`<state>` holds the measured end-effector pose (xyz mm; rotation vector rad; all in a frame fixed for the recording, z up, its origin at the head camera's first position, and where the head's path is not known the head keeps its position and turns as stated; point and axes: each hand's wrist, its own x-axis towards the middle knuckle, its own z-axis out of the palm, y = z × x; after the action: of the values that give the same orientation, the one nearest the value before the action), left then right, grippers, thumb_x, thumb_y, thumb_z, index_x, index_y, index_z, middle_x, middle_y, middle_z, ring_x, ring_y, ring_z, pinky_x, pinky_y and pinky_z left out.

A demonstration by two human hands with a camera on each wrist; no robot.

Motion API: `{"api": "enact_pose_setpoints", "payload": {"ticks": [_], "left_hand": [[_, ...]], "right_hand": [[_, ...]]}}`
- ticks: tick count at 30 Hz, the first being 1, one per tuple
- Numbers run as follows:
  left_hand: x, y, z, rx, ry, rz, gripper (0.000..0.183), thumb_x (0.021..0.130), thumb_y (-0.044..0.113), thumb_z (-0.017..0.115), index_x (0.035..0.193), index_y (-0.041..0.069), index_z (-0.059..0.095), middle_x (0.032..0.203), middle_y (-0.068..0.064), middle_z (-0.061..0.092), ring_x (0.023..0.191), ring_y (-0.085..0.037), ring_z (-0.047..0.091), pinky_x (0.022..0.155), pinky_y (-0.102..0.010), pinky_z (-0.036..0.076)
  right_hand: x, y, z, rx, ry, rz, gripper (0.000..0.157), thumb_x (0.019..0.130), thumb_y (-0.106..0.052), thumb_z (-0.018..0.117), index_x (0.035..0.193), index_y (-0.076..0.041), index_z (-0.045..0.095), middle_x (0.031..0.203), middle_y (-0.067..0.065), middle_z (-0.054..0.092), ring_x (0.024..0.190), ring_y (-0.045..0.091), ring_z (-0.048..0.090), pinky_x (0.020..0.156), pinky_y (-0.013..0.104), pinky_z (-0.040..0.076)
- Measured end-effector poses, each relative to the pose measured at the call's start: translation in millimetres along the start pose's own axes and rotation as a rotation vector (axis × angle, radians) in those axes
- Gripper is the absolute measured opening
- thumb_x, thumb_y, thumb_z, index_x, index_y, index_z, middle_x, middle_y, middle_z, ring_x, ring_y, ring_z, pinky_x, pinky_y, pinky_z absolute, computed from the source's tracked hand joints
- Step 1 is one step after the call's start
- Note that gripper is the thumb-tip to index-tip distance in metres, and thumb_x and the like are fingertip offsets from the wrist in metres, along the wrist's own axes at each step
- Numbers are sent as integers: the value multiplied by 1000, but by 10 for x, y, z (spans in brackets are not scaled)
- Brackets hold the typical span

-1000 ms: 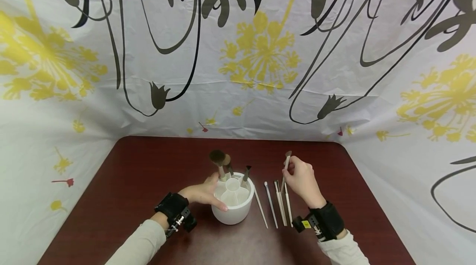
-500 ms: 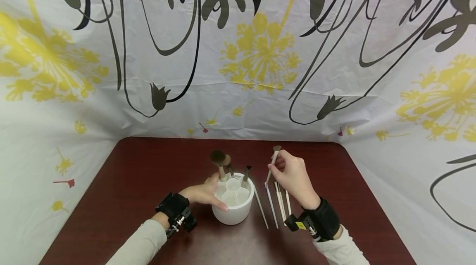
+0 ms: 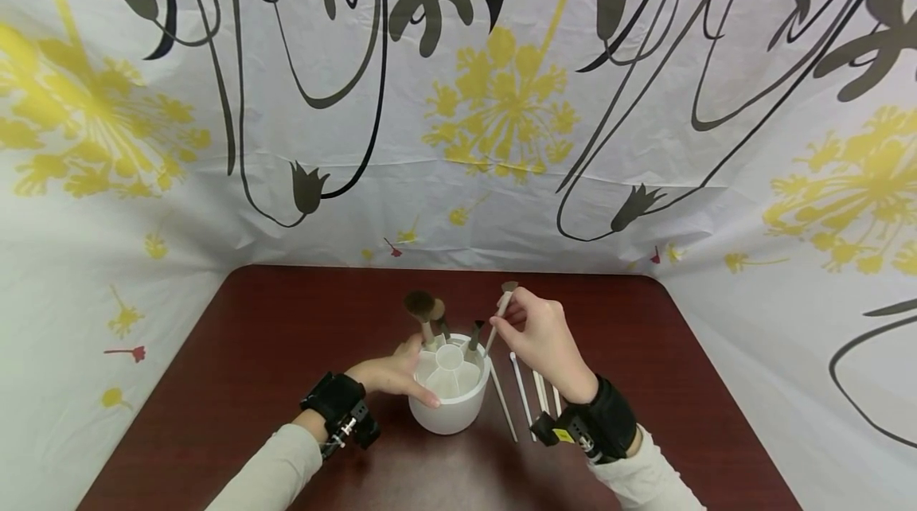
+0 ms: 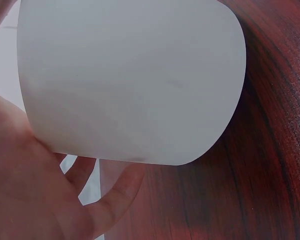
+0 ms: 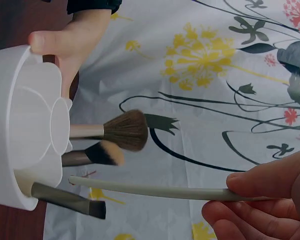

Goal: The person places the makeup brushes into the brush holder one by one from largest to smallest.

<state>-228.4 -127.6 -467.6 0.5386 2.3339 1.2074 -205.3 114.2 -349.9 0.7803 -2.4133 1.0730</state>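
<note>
My left hand (image 3: 390, 372) grips a white round brush holder (image 3: 447, 418), its thumb at the near side and its fingers on the far side. The holder is divided into compartments round a central ring. A large fluffy makeup brush (image 5: 127, 131), a two-toned angled brush (image 5: 104, 153) and a flat dark-tipped brush (image 5: 67, 200) stand in it. My right hand (image 3: 548, 340) pinches a pale-handled makeup brush (image 3: 502, 309), bristles up. The handle's lower end points down beside the holder's right rim; in the right wrist view that tip lies just outside the compartments, near the flat brush.
Several thin brushes lie side by side on the dark red table (image 3: 322, 312), among them a white one (image 3: 503, 401) against the holder's right and a lavender one (image 3: 521, 389). A floral cloth (image 3: 458, 240) hangs behind the table and along its sides.
My right hand has carried the pinched brush leftward from above the loose brushes to the holder's right rim. The left hand and the holder have stayed in place.
</note>
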Motion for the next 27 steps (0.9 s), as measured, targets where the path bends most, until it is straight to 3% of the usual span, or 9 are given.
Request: {"api": "enact_pose_setpoints", "payload": {"ticks": [3,10,27], "left_hand": [[-2,-1,5,2,3,-5,116,58,39,82,140,-1,10,141,-21,18,130,-33,16,103,-51,20],[7,-18,9,-5,12,-13,115,57,39,82,139,-1,12,139,-21,21,129,-33,18,103,-52,21],[12,-32,22,-5,31,-8,112,57,40,82,137,-1,16,135,-20,25,127,-33,22,101,-52,23]], "right_hand": [[-1,-17,38,3,-9,-1,17,74,-1,71,80,-9,57,74,1,65,65,9,62,59,28,51],[-30,-34,130,-9,-36,-3,19,72,0,72,78,-10,56,73,1,65,64,9,62,59,20,49],[-156,75,311,-61,-119,49,18,71,-2,72,77,-11,57,70,0,62,63,10,61,56,19,47]]}}
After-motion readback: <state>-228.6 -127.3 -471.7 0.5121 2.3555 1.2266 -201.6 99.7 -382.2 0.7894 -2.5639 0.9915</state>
